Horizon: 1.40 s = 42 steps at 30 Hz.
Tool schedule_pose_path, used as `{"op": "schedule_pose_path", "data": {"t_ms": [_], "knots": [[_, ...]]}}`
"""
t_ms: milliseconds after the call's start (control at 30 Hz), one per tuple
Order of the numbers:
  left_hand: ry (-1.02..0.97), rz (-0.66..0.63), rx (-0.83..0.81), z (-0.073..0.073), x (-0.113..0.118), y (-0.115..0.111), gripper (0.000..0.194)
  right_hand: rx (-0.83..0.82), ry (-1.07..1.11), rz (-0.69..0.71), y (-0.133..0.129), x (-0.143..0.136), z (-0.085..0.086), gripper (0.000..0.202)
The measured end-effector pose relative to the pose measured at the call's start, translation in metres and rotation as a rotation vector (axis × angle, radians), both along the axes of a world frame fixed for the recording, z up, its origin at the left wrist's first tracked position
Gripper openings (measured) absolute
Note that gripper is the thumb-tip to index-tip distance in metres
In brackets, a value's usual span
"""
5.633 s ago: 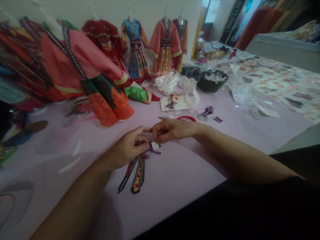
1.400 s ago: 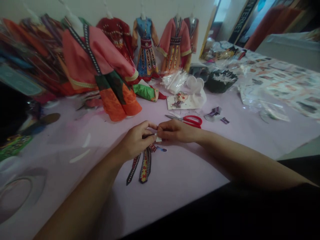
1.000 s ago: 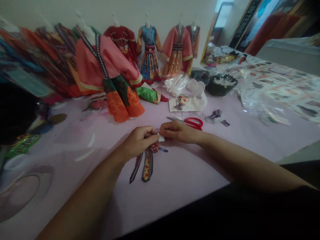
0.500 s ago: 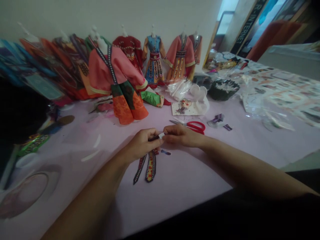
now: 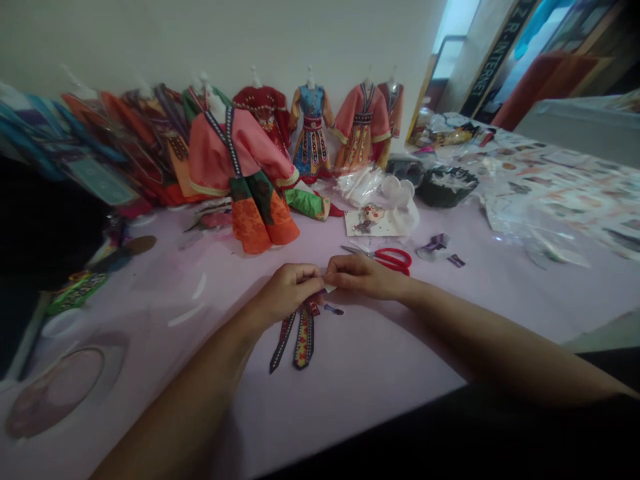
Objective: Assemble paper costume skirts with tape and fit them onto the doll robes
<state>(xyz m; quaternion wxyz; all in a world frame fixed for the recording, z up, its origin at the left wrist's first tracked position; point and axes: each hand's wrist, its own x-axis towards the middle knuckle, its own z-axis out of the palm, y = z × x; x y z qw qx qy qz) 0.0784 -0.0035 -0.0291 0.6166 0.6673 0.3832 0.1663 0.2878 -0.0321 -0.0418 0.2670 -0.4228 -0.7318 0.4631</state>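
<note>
Over the lilac tabletop, the fingertips of my left hand (image 5: 290, 291) and my right hand (image 5: 363, 277) meet in pinches. Between them shows a small white-faced piece (image 5: 331, 288) with a purplish edge, mostly covered by the fingers. Beneath my left hand lie a yellow-and-red patterned trim strip (image 5: 303, 340) with a dark dotted border and a narrower dark strip (image 5: 281, 345); their upper ends are hidden. A small blue-grey scrap (image 5: 334, 309) rests just below the fingertips. Red-handled scissors (image 5: 393, 257) lie right behind my right hand, blades pointing left.
Small pink-and-orange robe (image 5: 250, 173) stands on a form ahead, with several more costumes behind it. An illustrated card (image 5: 373, 222), purple scraps (image 5: 455, 260), a dark basket (image 5: 447, 185) and plastic wrappings lie to the right. At left are a green packet (image 5: 77, 292) and a clear round plastic piece (image 5: 60, 393).
The white face of the small piece has tilted and shows less between my fingers. My hands stay together, and the whole view has shifted slightly.
</note>
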Motion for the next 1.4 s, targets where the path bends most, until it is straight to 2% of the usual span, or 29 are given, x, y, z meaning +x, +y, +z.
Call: {"op": "schedule_pose_path", "data": {"t_ms": [200,400,667,833,900,1033,1167,1400], "knots": [[-0.036,-0.002,0.001,0.001,0.000,0.000,0.025,0.042,0.068,-0.020,0.000,-0.002,0.000,0.028],[-0.033,0.002,0.121,-0.003,0.000,0.002,0.021,0.029,0.088,-0.098,0.001,-0.004,-0.005,0.028],[-0.042,0.018,0.099,0.002,-0.003,0.002,0.018,0.037,0.066,-0.117,0.000,-0.004,-0.005,0.023],[-0.008,0.073,0.101,0.000,-0.002,0.003,0.019,0.240,0.139,-0.314,-0.003,-0.007,-0.004,0.016],[-0.017,0.089,0.134,-0.003,-0.001,0.003,0.017,0.281,0.102,-0.310,-0.006,-0.010,-0.001,0.013],[-0.025,0.036,0.183,-0.004,0.001,0.002,0.013,0.211,-0.016,-0.219,-0.012,-0.014,0.002,0.006],[0.036,-0.021,0.277,-0.003,0.001,0.001,0.010,0.115,-0.046,-0.230,-0.012,-0.015,-0.002,0.003],[0.200,-0.035,0.450,0.002,0.001,-0.006,0.014,0.115,-0.055,-0.268,-0.011,-0.015,-0.004,0.004]]}}
